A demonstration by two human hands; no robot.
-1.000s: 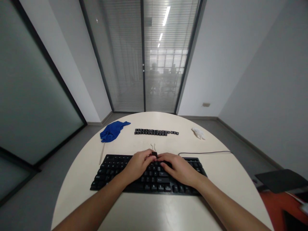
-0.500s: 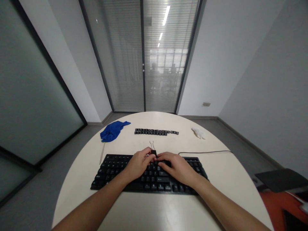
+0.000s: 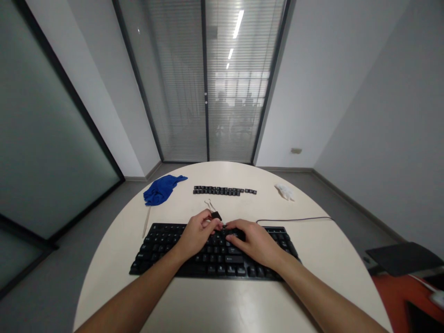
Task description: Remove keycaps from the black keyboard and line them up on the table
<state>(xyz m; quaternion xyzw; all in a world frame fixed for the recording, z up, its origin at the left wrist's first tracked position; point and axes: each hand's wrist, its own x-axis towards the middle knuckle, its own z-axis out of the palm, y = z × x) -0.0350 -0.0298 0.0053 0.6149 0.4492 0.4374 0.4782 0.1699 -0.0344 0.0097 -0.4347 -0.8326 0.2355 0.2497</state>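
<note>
A black keyboard lies flat across the table under both hands. My left hand is closed on a keycap puller, a small tool with a black handle and thin wire prongs. Its prongs point up and away to the left, while its lower end is at the keyboard's top rows, partly hidden by fingers. My right hand rests on the keyboard just right of the tool, thumb and index finger apart, fingertips close to the tool's lower end. Several loose black keycaps stand in two rows beyond the keyboard.
A blue cloth lies at the far left, with a thin pale stick below it. Crumpled white tissue is at the far right. The keyboard's cable runs over the right edge of the round table.
The keycap puller has tilted to the left in my left hand, its prongs swinging over that way. My right hand stays nearly in place on the keyboard.
</note>
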